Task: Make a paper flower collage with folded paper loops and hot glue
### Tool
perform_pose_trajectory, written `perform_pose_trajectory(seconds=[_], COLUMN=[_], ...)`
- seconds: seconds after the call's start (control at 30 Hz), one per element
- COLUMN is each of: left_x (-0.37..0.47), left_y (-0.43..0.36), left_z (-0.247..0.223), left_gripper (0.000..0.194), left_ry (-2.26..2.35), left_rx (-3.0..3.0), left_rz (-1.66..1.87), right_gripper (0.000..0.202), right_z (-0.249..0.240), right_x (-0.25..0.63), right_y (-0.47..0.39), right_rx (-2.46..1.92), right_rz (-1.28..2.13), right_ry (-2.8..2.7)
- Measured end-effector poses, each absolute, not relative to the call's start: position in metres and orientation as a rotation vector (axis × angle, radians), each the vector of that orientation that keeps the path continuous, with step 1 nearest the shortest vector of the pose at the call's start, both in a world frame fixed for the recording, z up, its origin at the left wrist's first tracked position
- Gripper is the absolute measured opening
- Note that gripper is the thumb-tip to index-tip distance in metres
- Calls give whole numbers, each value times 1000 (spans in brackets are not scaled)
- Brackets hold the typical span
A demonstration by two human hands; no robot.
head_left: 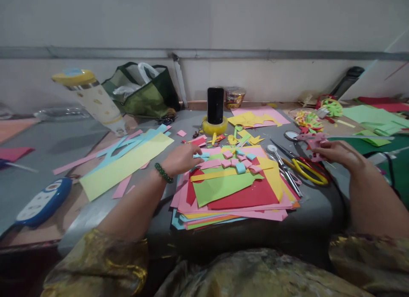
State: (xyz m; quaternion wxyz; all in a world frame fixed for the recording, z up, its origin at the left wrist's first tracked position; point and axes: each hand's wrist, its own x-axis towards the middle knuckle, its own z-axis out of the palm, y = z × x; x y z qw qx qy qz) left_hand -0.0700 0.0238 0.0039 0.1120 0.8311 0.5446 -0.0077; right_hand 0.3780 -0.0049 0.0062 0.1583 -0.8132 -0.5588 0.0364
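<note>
A: Here we go, our right hand (pixel 338 153) has its fingers closed on the pink tool (pixel 312 142), which looks like a glue gun, just off the far right corner of the paper stack (pixel 275 214)!

B: Trouble lurks, though. The yellow-handled scissors (pixel 296 164) lie between it and the stack; if we swing low, we could snag them and shove them into the sheets.

A: And what a looker: pale pink body, a reddish mark at the front, a whitish stick (pixel 361 138) running out to the right, away from the stack. It's blurry, so finer details escape us.

B: Over to our left hand (pixel 185 157), fingers bent above the stack's left edge. Pinching anything? We can't tell. But those folded pieces (pixel 234 162) on the stack look loose, so one careless brush could scatter them.

A: Beyond the stack, our phone (pixel 215 105) stands upright at the yellow tape roll (pixel 214 126).
</note>
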Motion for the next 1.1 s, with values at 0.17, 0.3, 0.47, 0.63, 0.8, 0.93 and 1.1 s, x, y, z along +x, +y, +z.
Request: perform_pose_trajectory(seconds=[0.17, 0.3, 0.47, 0.63, 0.8, 0.93, 1.1], left_x=[-66, -68, -70, -75, -78, -62, -41], left_y=[31, 40, 44, 42, 30, 15, 0], left_z=[-4, -11, -10, -4, 7, 7, 1], left_gripper=[38, 31, 19, 23, 31, 35, 45], left_ry=[1678, 1669, 1674, 1659, 1300, 1041, 918], left_rx=[2490, 2432, 2303, 2084, 1902, 1811, 1788], left_rz=[-62, -42, 88, 405, 593, 433, 293], right_gripper=[34, 46, 38, 24, 32, 35, 31], right_z=[21, 32, 53, 66, 49, 22, -8], right_x=[360, 351, 323, 282, 241, 190, 154], right_y=[-13, -22, -49, -68, -60, -46, -32], right_rx=[-2549, -2637, -2683, -2262, -1657, -1394, -1278], right_rz=[340, 250, 61, -7, 235, 528, 673], right_ry=[-1420, -1491, -1526, -1697, -2053, -2116, -2090])
